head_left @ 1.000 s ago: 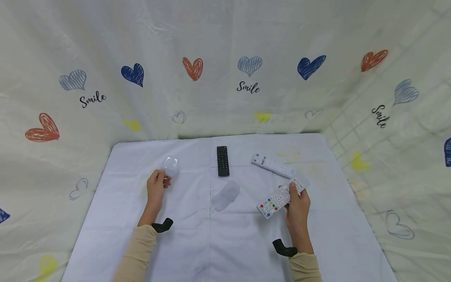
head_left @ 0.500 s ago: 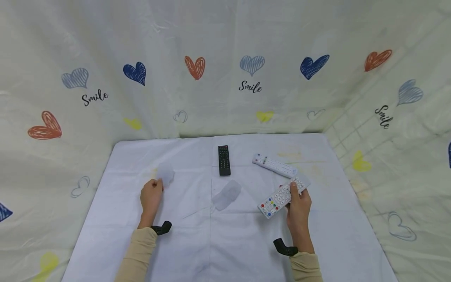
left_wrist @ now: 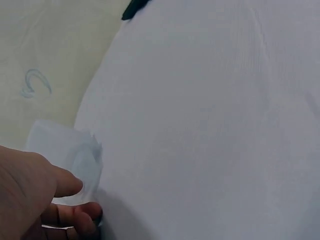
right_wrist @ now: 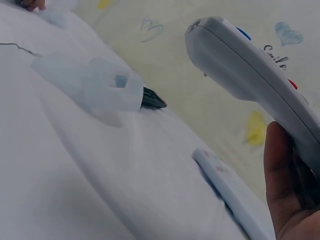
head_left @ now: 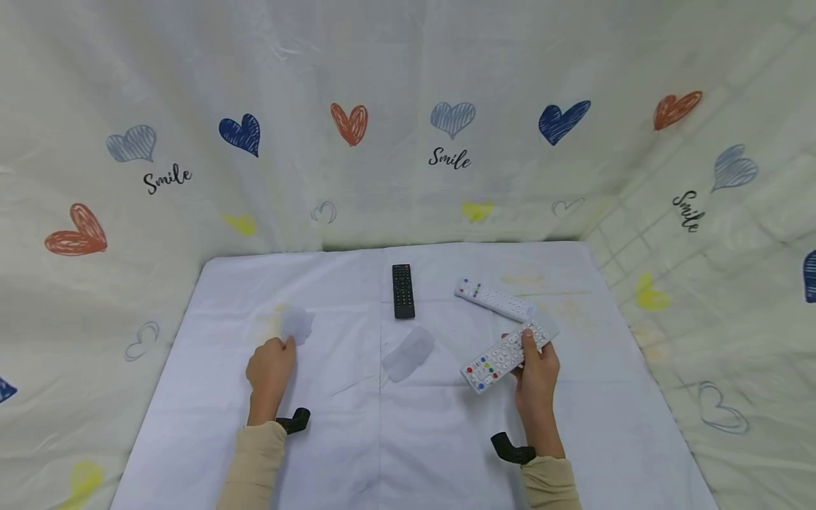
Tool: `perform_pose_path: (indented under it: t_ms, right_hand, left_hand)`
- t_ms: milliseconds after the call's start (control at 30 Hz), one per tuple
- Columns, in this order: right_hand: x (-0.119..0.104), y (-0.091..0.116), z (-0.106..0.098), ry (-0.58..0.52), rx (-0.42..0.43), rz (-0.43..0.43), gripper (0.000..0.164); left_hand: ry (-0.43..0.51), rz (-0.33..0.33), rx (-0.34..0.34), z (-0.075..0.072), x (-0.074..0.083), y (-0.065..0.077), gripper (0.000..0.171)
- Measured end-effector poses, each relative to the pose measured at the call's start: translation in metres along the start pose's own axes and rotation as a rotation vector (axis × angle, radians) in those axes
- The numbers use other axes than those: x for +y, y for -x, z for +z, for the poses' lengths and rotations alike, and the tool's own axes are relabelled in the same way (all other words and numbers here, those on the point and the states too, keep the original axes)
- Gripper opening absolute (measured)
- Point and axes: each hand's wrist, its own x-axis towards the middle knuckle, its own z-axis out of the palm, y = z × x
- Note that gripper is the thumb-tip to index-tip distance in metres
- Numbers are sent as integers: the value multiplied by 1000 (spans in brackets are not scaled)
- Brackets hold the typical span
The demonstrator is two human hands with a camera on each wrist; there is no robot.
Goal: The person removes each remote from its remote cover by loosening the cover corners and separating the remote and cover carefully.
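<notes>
My left hand (head_left: 270, 365) pinches a thin translucent plastic sleeve (head_left: 297, 322) at the left of the table. In the left wrist view the sleeve (left_wrist: 55, 142) sticks out past the thumb and curled fingers. With my right hand (head_left: 538, 382) I grip a white remote control (head_left: 494, 368), its coloured buttons facing up; the right wrist view shows the underside of this remote (right_wrist: 235, 65) raised above the table. A second white remote (head_left: 494, 300) lies just behind it. Another translucent sleeve (head_left: 408, 354) rests mid-table, with a black remote (head_left: 403, 292) farther back.
A white cloth covers the table (head_left: 421, 446). Behind and beside it hangs a pale curtain (head_left: 395, 42) printed with hearts. A dark wrist mount (head_left: 295, 421) sits on the left wrist, and a similar mount (head_left: 512, 449) on the right.
My left hand has moved slightly down and left with the plastic sleeve, which has shifted left too. My right hand still holds the white remote in nearly the same place.
</notes>
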Motion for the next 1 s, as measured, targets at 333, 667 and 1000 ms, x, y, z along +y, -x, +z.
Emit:
perform_pose_path:
  t_ms: [333,667,1000]
  right_hand:
    - [2,8,15,-57,21,-19,54]
    - [11,21,39,-95,-3,-58,45]
    - [20,41,63,-146,-45,-41,39]
  left_hand:
    - [-18,38,124,-10,33,45,37]
    - [83,189,64,1,78,79,27]
    - [247,265,-63,17,118,103,26]
